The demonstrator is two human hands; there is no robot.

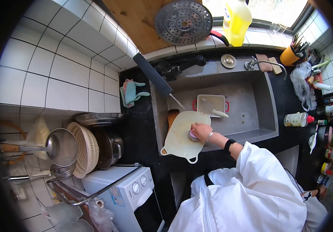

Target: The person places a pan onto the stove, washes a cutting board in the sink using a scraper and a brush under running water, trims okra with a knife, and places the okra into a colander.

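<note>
My right hand (201, 132) is closed round a small pinkish-purple scrubber (192, 135), pressed on a cream board (180, 125) with two loop handles. The board lies tilted over the front left of the grey sink (247, 133), partly covering a wooden utensil (172, 116). A thin stream of water (177, 101) falls from the long dark faucet (151, 73) beside the board. Behind my hand, a white dish (209, 101) with red handles sits in the sink, a pale utensil (220, 113) across it. My left hand does not show.
Teal gloves (132, 92) lie left of the sink. A white appliance (116, 185) and stacked baskets (85, 149) stand at lower left. Right of the sink are a bottle (296, 119) and a plastic bag (302, 81). Another hand (321, 192) shows at far right; whose is unclear.
</note>
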